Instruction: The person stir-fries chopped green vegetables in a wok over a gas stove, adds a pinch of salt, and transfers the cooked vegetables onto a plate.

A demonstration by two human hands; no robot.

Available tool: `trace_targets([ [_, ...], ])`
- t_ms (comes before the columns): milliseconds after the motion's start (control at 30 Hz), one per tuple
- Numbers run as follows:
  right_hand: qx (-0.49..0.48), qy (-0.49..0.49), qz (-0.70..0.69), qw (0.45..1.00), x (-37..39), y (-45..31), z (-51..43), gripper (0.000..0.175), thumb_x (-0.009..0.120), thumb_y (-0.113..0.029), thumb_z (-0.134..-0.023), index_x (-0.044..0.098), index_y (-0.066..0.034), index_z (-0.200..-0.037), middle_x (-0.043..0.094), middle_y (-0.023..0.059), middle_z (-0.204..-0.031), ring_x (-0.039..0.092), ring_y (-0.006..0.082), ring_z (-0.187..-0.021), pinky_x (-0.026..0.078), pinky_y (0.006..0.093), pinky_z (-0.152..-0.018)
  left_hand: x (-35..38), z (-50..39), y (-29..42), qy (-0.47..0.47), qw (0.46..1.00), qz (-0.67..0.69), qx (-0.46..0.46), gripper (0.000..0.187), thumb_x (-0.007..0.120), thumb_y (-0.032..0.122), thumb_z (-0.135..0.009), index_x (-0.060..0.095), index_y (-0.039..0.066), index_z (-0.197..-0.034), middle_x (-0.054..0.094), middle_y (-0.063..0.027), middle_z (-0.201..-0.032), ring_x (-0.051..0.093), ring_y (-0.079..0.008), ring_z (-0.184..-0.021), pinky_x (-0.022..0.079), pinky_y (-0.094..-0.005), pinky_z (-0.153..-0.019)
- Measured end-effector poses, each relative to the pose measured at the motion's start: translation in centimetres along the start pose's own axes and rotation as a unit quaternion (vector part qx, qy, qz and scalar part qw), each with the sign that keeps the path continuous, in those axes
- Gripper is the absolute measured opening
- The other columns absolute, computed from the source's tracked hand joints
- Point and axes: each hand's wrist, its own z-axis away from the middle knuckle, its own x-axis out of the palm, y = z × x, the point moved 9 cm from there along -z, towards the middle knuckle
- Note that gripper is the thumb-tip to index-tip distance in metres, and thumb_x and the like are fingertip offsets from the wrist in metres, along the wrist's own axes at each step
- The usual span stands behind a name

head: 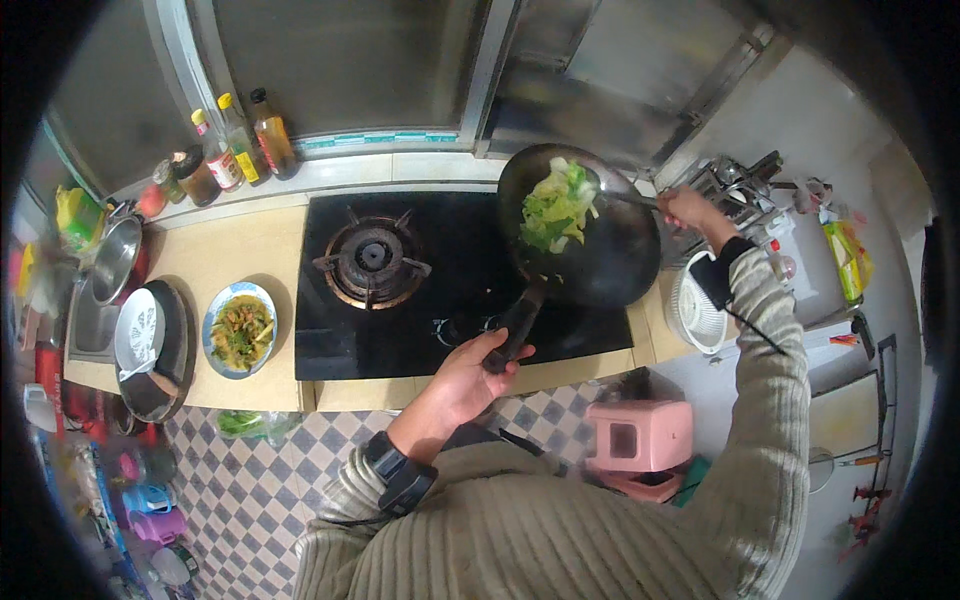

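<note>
My left hand [471, 379] is wrapped around the dark handle [523, 322] of a wok. The wok [622, 255] is over the right part of a black glass gas hob [465, 255], hiding what lies beneath it. Chopped leafy greens [559, 206] are heaped on the wok's left and far side, with a few small bits near the handle. In my right hand [691, 211], at the wok's right rim, is a long-handled cooking utensil [630, 199]. Its shaft reaches over the rim towards the greens, and its head is hard to make out there.
Left of the wok is a bare burner [373, 256]. A plate of cooked food [241, 330] sits on the left counter, beside a white bowl [140, 322] on a dark round pan. Sauce bottles [247, 146] line the window ledge. A white plastic basket [697, 307] stands at the right.
</note>
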Motion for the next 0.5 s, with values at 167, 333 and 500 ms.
trace_targets([
  [167, -0.337, 0.123, 0.216, 0.908, 0.5, -12.0, 7.6, 0.028, 0.055, -0.011, -0.078, 0.065, -0.0072, -0.104, 0.062, 0.0158, -0.067, 0.061, 0.0309, -0.065, 0.048, 0.0392, -0.058, -0.1, 0.0, 0.0, -0.006, 1.0, 0.005, -0.009, 0.029, 0.052, 0.02, -0.091, 0.047, 0.0, -0.111, 0.058, -0.019, -0.102, 0.053, -0.0149, -0.07, 0.047, -0.0234, -0.059],
  [333, -0.243, 0.094, 0.354, 0.898, 4.8, -15.4, 18.8, 0.033, 0.054, -0.009, -0.077, 0.062, -0.0089, -0.109, 0.062, 0.0209, -0.078, 0.061, 0.0359, -0.076, 0.049, 0.0454, -0.07, -0.5, -0.3, -0.2, -0.002, 1.0, 0.005, -0.025, 0.03, 0.05, 0.02, -0.092, 0.045, -0.001, -0.113, 0.057, -0.0187, -0.1, 0.052, -0.0151, -0.068, 0.048, -0.0228, -0.056],
  [500, -0.213, 0.064, 0.382, 0.897, 5.4, -16.5, 25.3, 0.035, 0.054, -0.009, -0.076, 0.06, -0.0078, -0.11, 0.061, 0.0202, -0.075, 0.061, 0.0371, -0.073, 0.049, 0.0458, -0.068, -0.6, -0.6, -0.4, -0.013, 0.999, 0.01, -0.033, 0.031, 0.049, 0.021, -0.092, 0.045, 0.0, -0.115, 0.056, -0.0191, -0.101, 0.052, -0.0148, -0.068, 0.048, -0.0218, -0.056],
])
